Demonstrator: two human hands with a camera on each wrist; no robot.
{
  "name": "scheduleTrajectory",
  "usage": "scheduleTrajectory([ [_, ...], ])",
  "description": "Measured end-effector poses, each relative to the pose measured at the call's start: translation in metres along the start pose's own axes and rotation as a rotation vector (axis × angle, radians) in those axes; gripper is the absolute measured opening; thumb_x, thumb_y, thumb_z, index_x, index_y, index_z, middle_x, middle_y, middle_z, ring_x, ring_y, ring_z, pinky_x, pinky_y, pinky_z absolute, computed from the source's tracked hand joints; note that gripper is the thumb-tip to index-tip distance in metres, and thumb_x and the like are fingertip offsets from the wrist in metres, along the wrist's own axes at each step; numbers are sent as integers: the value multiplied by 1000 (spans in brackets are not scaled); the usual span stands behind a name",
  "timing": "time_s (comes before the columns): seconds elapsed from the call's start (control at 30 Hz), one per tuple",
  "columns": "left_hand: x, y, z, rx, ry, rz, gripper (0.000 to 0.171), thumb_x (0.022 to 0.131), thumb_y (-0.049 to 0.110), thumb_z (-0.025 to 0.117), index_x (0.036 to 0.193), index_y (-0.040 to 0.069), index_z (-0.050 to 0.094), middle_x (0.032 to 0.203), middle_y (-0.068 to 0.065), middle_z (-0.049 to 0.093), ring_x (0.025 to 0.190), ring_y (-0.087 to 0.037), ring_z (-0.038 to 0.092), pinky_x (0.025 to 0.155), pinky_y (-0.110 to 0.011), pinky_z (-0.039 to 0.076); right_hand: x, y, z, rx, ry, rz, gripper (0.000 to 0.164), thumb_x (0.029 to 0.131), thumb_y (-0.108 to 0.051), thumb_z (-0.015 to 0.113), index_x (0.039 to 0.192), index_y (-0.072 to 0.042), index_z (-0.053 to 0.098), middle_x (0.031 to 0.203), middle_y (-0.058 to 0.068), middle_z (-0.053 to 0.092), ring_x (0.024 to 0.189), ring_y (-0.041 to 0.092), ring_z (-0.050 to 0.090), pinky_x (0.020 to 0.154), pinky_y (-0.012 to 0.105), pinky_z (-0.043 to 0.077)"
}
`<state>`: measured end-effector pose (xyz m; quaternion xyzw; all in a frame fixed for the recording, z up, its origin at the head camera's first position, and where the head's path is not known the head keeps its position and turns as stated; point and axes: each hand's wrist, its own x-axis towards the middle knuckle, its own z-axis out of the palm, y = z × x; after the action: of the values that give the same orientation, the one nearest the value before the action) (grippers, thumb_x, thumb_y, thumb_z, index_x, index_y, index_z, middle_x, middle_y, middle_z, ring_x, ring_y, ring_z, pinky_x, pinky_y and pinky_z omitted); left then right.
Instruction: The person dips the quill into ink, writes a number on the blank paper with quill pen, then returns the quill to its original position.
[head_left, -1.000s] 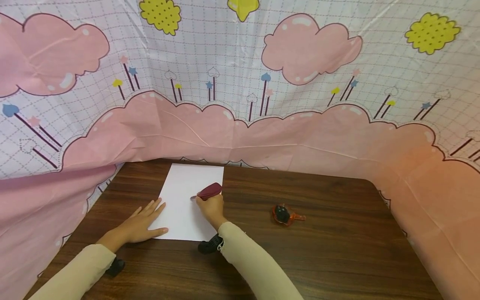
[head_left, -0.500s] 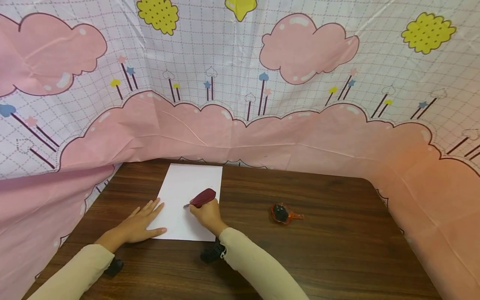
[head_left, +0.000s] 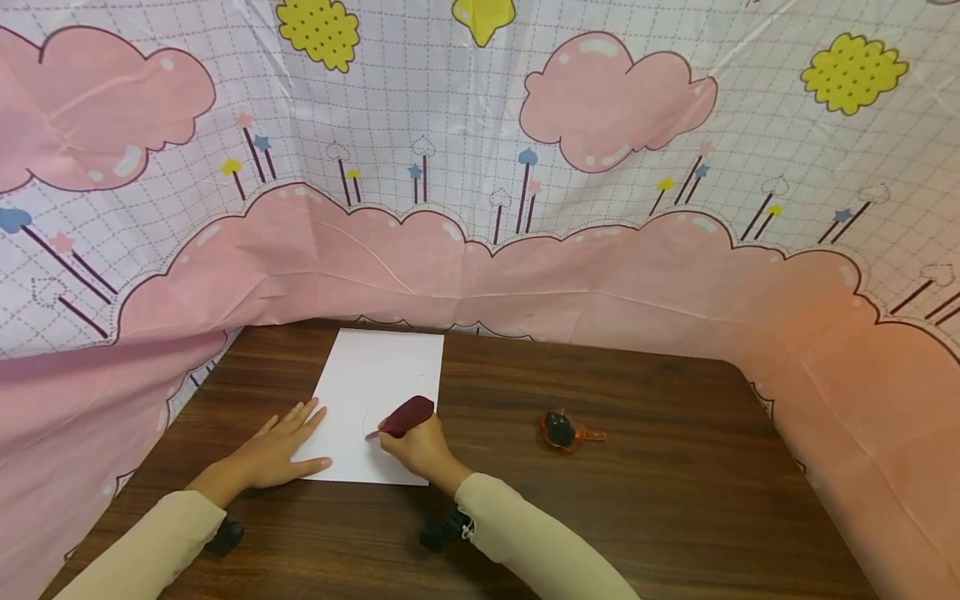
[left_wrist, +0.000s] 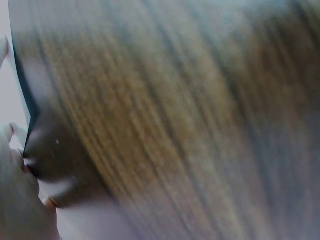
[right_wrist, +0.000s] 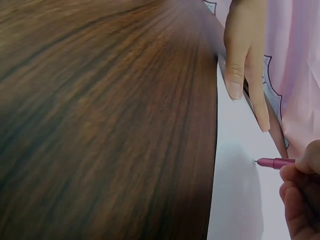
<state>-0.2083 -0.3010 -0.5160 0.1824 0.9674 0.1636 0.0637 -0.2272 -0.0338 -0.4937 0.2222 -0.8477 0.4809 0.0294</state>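
Note:
A white sheet of paper (head_left: 382, 358) lies on the dark wooden table. My left hand (head_left: 273, 450) rests flat at its left edge, fingers spread, the fingertips and thumb on the sheet. My right hand (head_left: 423, 450) pinches a dark red pen (head_left: 409, 415) with a broad, feather-shaped top, its tip down at the paper. In the right wrist view the pen's slim pink barrel (right_wrist: 275, 163) sticks out from the fingers, the point right at the sheet. A thin curved line runs up from the tip, and a faint short mark shows near the right edge.
A small clear orange dish (head_left: 581, 435) with a short handle holds a black lump (head_left: 559, 428), to the right of the paper. A pink and white patterned cloth (head_left: 480, 275) hangs behind and beside the table (head_left: 660, 500).
My right hand has moved the pen left and then toward me over the paper, and a thin curve now shows there. The left hand has stayed in place.

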Motion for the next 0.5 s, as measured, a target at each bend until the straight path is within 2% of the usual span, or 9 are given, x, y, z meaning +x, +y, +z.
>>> scheduleTrajectory([
  [0.17,1,-4,4,-29,29,22,90,87,60,57,150,2,28,157,-22,18,142,-46,17,106,-71,11,-8,2,-7,-33,1,-58,6,76,-2,73,81,-4,74,77,6,70,62,0,45,54,12,39],
  [0.3,1,-11,9,-52,46,55,89,88,57,57,152,5,24,158,-20,14,143,-45,14,105,-72,10,-14,3,-11,-35,-23,-58,6,76,-2,72,81,-4,74,76,5,70,61,-2,44,53,12,40],
  [0.4,2,-13,11,-44,37,46,89,89,59,55,153,7,21,160,-17,12,144,-42,11,107,-71,9,-18,3,-15,-42,-32,-53,6,76,-2,72,80,-4,74,74,4,70,59,-2,44,52,12,40],
  [0.5,2,-10,8,-43,40,33,91,87,60,56,152,4,25,158,-20,15,143,-45,15,106,-71,10,-22,3,-19,-51,-25,-54,5,76,-2,72,80,-4,74,73,4,69,58,-2,45,52,11,42],
])
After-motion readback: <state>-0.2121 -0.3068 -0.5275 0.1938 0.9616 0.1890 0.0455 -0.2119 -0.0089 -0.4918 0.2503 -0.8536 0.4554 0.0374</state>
